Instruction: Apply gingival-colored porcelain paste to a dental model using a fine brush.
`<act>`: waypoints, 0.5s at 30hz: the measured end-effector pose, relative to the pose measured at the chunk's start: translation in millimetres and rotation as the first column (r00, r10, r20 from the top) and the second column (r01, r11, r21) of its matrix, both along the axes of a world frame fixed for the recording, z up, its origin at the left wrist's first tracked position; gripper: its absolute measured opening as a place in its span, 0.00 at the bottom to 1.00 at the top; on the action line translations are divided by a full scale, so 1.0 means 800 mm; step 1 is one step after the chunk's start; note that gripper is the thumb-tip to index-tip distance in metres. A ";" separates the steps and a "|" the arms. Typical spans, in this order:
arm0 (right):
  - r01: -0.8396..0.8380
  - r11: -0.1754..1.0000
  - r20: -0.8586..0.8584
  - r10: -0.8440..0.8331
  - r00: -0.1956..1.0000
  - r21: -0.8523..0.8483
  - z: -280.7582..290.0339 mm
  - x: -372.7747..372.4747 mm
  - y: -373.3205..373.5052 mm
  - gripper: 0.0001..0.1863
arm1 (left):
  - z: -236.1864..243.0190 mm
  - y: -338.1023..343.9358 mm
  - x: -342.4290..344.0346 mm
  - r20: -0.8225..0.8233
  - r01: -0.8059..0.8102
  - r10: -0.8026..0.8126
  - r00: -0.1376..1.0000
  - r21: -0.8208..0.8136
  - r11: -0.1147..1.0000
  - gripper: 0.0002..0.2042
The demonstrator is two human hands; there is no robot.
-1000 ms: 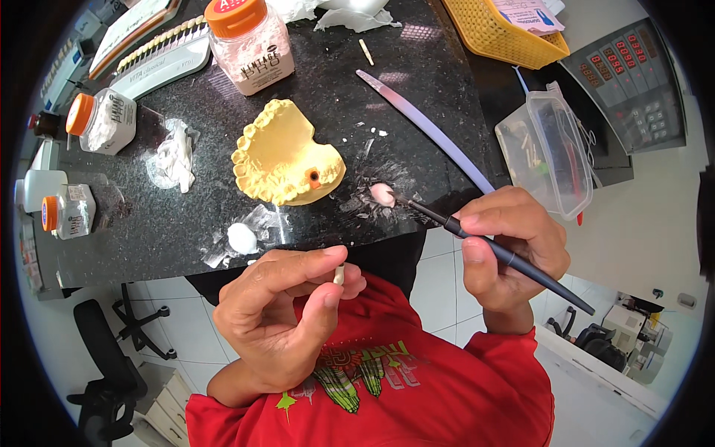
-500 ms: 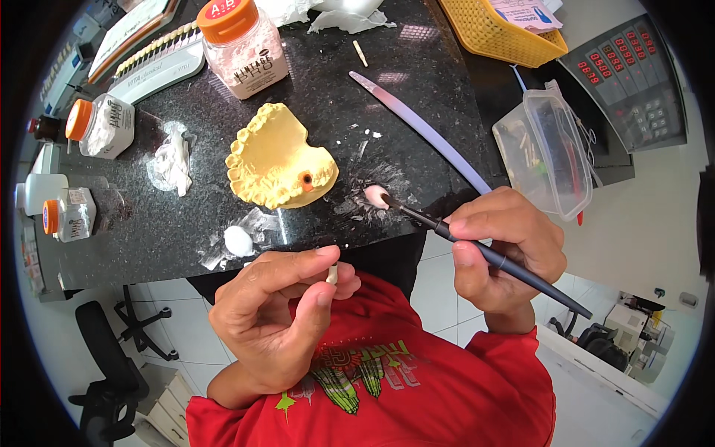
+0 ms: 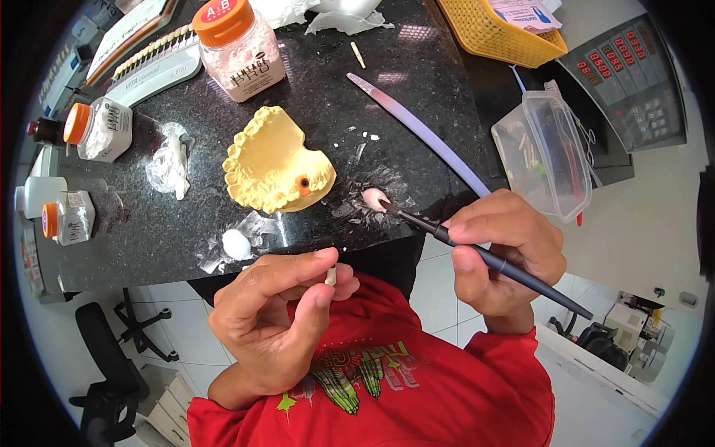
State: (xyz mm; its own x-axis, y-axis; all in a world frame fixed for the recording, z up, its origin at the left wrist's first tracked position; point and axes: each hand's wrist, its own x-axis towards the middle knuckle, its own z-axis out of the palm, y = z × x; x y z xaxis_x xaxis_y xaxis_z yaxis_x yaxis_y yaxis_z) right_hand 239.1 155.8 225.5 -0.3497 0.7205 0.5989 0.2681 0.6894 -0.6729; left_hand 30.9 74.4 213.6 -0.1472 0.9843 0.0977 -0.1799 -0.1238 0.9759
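I'm watching the left hand (image 3: 272, 324) holding a small pale piece (image 3: 331, 276) on the near side of the yellow tooth model (image 3: 261, 153); its thumb and forefinger are standing only slightly apart, pinching the piece between their tips, while the other fingers are curling behind. The right hand (image 3: 514, 249), to the right of the model, is closing its thumb and forefinger around a dark brush (image 3: 497, 262), whose tip is touching a pink lump (image 3: 374, 199) lying just right of the model. That light pinch is looking like the weak spot to me: if the thumb slips, the piece could be dropping past the edge of the black counter (image 3: 316, 97) onto the red shirt (image 3: 447, 357) or the floor (image 3: 436, 289). Too heavy a press of the brush could be squashing the lump into the pale smears (image 3: 387, 179) around it. As for containers, a big jar (image 3: 242, 63) behind the model is holding pinkish powder; a middling jar (image 3: 108, 132) well left of it is holding white powder; a smaller jar (image 3: 76, 216), also left, is showing contents I'm unable to make out. Well right of the model, a clear box (image 3: 553, 190) is holding small pale sticks, and a yellow basket (image 3: 491, 46), farther back, is holding a printed packet (image 3: 525, 11).
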 end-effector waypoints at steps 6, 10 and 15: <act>0.027 0.997 -0.035 -0.029 0.999 -0.070 0.003 0.006 -0.003 0.10 | -0.001 -0.001 -0.002 0.001 -0.005 0.005 1.000 -0.014 1.000 0.11; 0.032 0.995 -0.019 -0.034 0.999 -0.096 0.005 0.007 -0.004 0.10 | -0.001 -0.001 0.000 0.015 -0.014 0.014 1.000 -0.012 1.000 0.11; -0.009 0.998 0.017 0.010 1.000 -0.064 0.007 0.006 -0.001 0.11 | -0.001 -0.001 0.000 0.029 -0.012 0.012 0.999 -0.011 1.000 0.11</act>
State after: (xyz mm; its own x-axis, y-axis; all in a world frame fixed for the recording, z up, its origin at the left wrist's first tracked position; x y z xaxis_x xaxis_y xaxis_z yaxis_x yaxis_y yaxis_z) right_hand 243.5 154.9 230.9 -0.3669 0.7536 0.5454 0.2736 0.6478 -0.7110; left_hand 30.7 73.9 212.5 -0.1619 0.9834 0.0823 -0.2071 -0.1154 0.9715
